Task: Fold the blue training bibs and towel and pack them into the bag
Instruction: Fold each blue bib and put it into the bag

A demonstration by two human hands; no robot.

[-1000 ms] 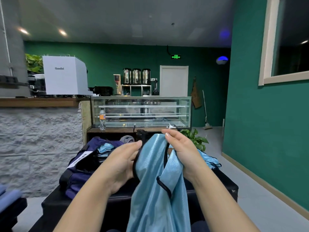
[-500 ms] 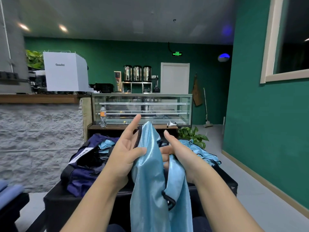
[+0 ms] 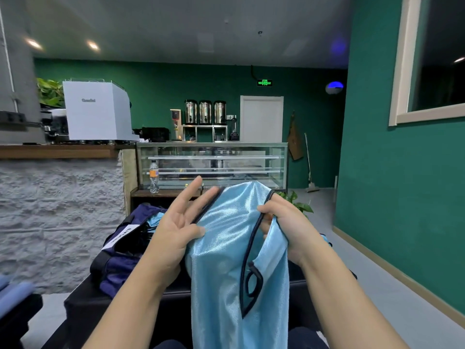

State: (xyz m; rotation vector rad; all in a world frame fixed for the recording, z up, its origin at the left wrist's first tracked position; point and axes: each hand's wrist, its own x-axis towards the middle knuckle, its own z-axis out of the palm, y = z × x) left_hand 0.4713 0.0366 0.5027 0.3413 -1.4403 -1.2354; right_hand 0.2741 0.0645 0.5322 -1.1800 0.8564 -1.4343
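A shiny light-blue training bib (image 3: pixel 226 248) with dark trim hangs in front of me, held up between both hands. My left hand (image 3: pixel 176 230) pinches its left edge with the thumb while the fingers spread upward. My right hand (image 3: pixel 284 227) is closed on the bib's right shoulder strap. Behind my left arm a navy bag (image 3: pixel 120 263) lies open on a black bench (image 3: pixel 83 303), with more blue fabric (image 3: pixel 154 219) showing inside it. A bit of another blue bib (image 3: pixel 327 240) peeks out behind my right wrist.
A stone-faced counter (image 3: pixel 57 212) stands on the left, a glass display case (image 3: pixel 214 165) with a bottle (image 3: pixel 154 176) straight ahead. A potted plant (image 3: pixel 297 202) sits behind my right hand. Folded blue cloth (image 3: pixel 12 293) lies at the far left. The green wall (image 3: pixel 402 197) runs along the right.
Both hands have raised the bib and pulled it wider apart. My left fingers have opened from a closed pinch and now spread upward.
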